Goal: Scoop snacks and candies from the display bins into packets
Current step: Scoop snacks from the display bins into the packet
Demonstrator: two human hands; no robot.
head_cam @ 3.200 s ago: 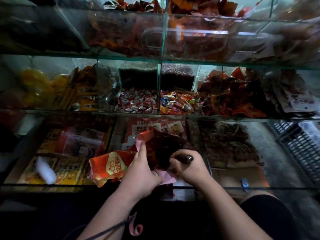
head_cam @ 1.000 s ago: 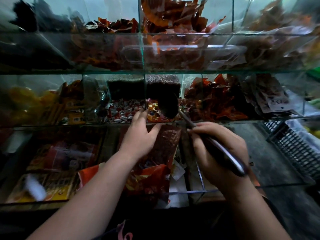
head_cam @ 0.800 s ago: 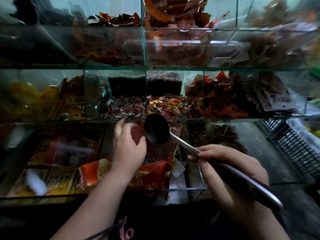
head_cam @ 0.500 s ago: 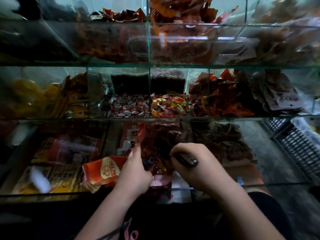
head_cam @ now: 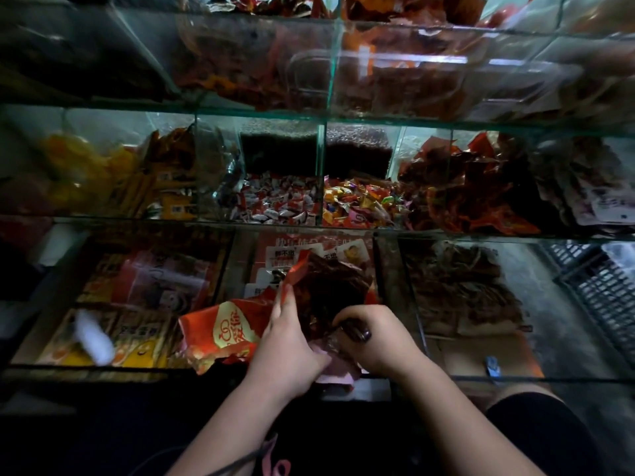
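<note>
Head view: your left hand [head_cam: 287, 345] pinches the packet [head_cam: 323, 290], a crinkly red, see-through bag held open near the front bins. Your right hand [head_cam: 374, 338] is fisted around the scoop handle [head_cam: 359, 333], its bowl hidden inside.

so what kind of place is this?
Likely a small shop's bulk snack and candy counter: tiered glass bins hold loose wrapped candies and red snack packs, while the left hand holds open a packet being filled.

Dim, glass glare (edges warped)
</note>
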